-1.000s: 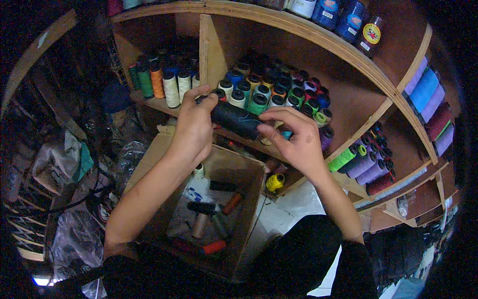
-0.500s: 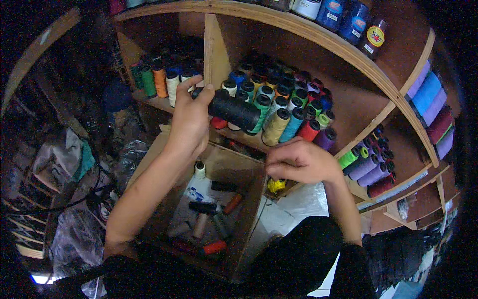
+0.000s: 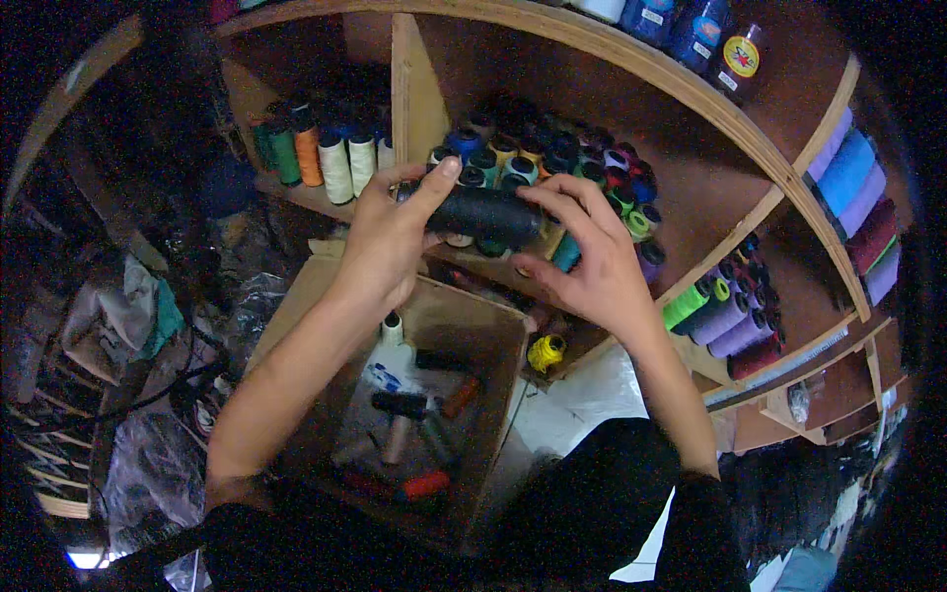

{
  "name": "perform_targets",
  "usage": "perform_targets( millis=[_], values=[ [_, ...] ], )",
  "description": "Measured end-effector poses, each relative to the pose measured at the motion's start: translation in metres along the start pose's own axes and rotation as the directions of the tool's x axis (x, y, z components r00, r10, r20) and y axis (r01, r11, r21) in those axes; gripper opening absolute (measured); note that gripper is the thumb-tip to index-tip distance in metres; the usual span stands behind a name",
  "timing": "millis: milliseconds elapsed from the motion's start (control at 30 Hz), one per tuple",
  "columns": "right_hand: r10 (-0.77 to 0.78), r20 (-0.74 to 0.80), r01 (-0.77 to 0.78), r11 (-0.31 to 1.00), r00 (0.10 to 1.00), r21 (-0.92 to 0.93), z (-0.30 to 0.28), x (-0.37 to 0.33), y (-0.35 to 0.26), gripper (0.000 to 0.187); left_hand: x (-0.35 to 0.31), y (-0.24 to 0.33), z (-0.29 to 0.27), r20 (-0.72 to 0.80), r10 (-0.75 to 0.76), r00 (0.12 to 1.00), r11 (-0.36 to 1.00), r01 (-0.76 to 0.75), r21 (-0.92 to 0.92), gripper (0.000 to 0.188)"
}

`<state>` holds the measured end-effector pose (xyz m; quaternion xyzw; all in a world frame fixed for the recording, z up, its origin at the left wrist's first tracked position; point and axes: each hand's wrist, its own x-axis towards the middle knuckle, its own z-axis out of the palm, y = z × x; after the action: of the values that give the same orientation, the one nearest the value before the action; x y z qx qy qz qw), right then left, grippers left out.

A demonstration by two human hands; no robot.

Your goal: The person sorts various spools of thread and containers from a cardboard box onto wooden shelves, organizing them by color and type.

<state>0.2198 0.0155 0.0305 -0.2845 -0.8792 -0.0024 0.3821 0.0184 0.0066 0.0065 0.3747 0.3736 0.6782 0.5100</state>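
Observation:
A large black thread spool (image 3: 488, 216) lies sideways in my left hand (image 3: 387, 235), whose thumb rests over its left end. Close to the spool's right end is my right hand (image 3: 604, 255), thumb and fingers spread around that end; whether the fingertips touch it I cannot tell. Behind both hands, many coloured thread spools (image 3: 518, 173) stand upright in a wooden shelf compartment, partly hidden by the hands and the black spool. Below is a cardboard box (image 3: 473, 301) holding several loose spools, among them a red one (image 3: 426, 483) and a white one (image 3: 393, 331).
White, orange and green spools (image 3: 335, 168) stand left of the wooden divider (image 3: 419, 104). A yellow spool (image 3: 546, 352) sits beside the box. More spools (image 3: 735, 321) fill a compartment at right. Blue spools (image 3: 696, 35) line the upper shelf. Plastic wrapping (image 3: 153, 474) lies at left.
My right hand has risen from near the shelf edge to the black spool's right end, and its fingers have spread. My left hand, holding the spool, has shifted slightly right.

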Motion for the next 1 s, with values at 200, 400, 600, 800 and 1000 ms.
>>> perform_targets(
  millis=[200,400,600,800,1000],
  values=[
    [0.066,0.058,-0.066,0.998,0.996,-0.005,-0.006,0.000,0.017,0.045,-0.011,0.012,0.012,0.191,0.104,0.976,0.991,-0.119,0.065,0.049],
    [0.027,0.168,-0.033,0.999,0.985,0.032,-0.021,-0.005,0.032,0.050,-0.009,0.003,0.024,0.390,0.202,0.898,0.899,-0.329,0.291,0.052],
    [0.076,0.222,-0.063,0.996,0.972,-0.066,-0.034,0.002,0.013,0.047,-0.013,-0.040,0.039,0.474,0.208,0.856,0.841,-0.404,0.361,0.064],
    [0.385,0.205,-0.334,0.911,0.900,-0.242,-0.054,-0.003,0.016,0.042,0.006,-0.044,0.026,0.522,0.301,0.798,0.515,-0.597,0.616,0.030],
    [0.339,0.160,-0.288,0.917,0.927,-0.275,-0.046,-0.008,0.035,0.039,0.007,-0.088,0.015,0.439,0.200,0.876,0.299,-0.481,0.824,0.029]
  ],
)
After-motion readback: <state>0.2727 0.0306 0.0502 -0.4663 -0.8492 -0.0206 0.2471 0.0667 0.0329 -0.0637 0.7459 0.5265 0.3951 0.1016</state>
